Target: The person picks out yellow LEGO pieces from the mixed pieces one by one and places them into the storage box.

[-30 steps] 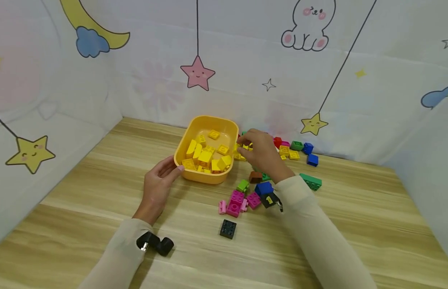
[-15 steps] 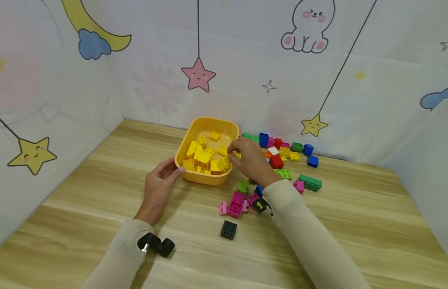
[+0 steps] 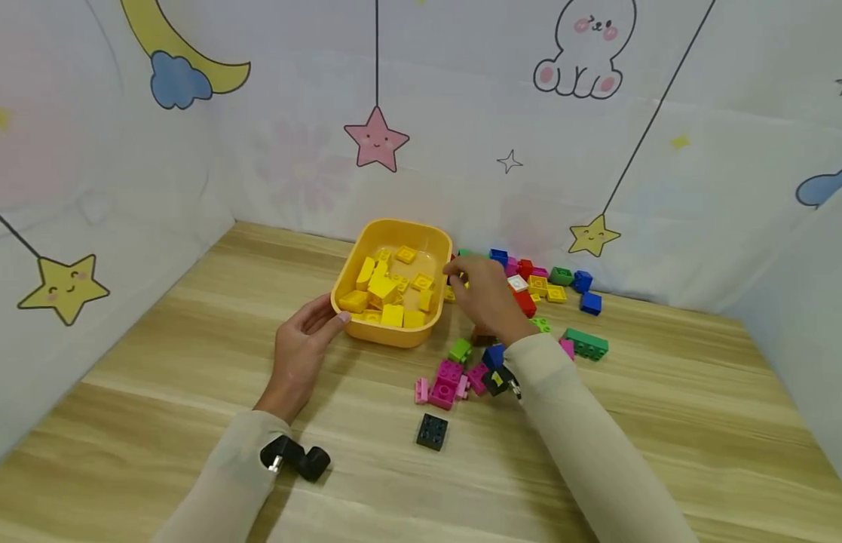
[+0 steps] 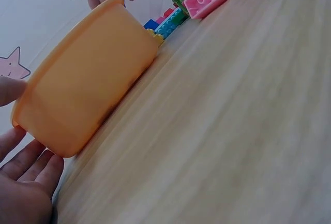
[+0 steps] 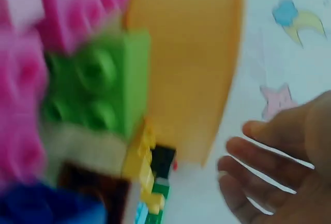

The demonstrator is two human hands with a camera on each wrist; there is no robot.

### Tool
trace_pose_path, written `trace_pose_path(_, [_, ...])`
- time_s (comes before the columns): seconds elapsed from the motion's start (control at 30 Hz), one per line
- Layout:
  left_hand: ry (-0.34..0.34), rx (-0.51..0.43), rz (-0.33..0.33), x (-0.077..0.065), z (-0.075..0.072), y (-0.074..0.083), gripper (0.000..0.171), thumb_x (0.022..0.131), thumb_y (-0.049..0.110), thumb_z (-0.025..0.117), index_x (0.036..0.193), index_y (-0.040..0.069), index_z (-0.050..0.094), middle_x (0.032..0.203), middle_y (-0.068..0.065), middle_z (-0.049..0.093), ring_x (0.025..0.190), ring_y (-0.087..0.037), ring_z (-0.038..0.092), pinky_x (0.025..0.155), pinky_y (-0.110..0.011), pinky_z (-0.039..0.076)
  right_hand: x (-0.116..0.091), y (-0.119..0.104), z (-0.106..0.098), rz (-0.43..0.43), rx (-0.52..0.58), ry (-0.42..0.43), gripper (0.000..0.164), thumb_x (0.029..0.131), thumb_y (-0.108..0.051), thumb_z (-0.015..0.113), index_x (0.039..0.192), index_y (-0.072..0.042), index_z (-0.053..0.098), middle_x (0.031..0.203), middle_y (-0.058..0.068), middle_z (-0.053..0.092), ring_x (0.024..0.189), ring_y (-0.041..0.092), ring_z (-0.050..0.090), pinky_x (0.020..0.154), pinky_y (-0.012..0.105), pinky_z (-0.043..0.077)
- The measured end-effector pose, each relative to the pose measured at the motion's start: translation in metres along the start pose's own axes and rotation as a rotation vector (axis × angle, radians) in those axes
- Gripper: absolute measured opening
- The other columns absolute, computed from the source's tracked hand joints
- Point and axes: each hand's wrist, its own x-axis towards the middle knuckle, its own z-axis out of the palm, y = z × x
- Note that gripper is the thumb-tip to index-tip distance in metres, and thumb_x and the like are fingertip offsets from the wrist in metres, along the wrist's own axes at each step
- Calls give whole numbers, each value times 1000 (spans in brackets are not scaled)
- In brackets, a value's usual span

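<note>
An orange-yellow plastic tub stands on the table, with several yellow toy building bricks lying in it. My left hand holds its near left corner; in the left wrist view the thumb lies at the rim of the tub and the fingers against its outer wall. Just past the right rim hovers my right hand, fingers loosely bent. Nothing is between the fingers of the right hand in the right wrist view. Beneath it, some yellow bricks beside the tub are partly hidden.
Bricks of mixed colours lie right of the tub, including a long green brick and a blue brick. Magenta bricks and a black brick lie nearer. A printed cloth wall closes off the back.
My right hand moved left over the tub's right rim, then back right, off it. The yellow bricks inside have shifted and lie differently. My left hand stays at the corner.
</note>
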Motion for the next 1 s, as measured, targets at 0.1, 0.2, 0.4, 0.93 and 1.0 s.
trace_pose_path(0.1, [4, 14, 2, 1, -1, 2, 54, 92, 23, 73, 141, 10, 54, 144, -9, 56, 131, -21, 55, 100, -18, 52, 5, 10, -7, 68, 58, 67, 19, 98, -3, 57, 106, 0, 74, 109, 15, 71, 82, 29, 60, 75, 40, 60])
trace_pose_path(0.2, [10, 15, -4, 1, -2, 2, 54, 92, 22, 73, 141, 10, 54, 144, -8, 56, 131, -21, 55, 99, -17, 53, 9, 20, -6, 136, 58, -39, 22, 98, -3, 56, 111, 0, 73, 116, 17, 70, 79, 29, 58, 69, 38, 57])
trace_pose_path(0.4, [12, -9, 2, 1, -1, 1, 54, 92, 21, 74, 140, 9, 55, 144, -11, 56, 131, -23, 55, 94, -11, 54, 14, 32, 6, 215, -38, -327, 33, 95, -2, 58, 127, -1, 66, 133, 18, 60, 110, 34, 56, 101, 50, 55])
trace_pose_path(0.93, [13, -11, 2, 1, 2, 1, 53, 92, 20, 74, 140, 9, 56, 143, -9, 57, 130, -21, 56, 93, -10, 54, 11, 37, 1, 284, -70, -450, 26, 83, -1, 75, 109, -5, 76, 115, 13, 67, 103, 31, 57, 95, 46, 59])
trace_pose_path(1.0, [13, -9, -4, 1, 2, 0, 53, 92, 20, 74, 140, 10, 55, 143, -9, 57, 130, -20, 56, 93, -10, 53, 8, 38, 2, 292, -61, -459, 24, 83, -2, 76, 107, -6, 76, 114, 12, 69, 101, 30, 59, 91, 45, 61])
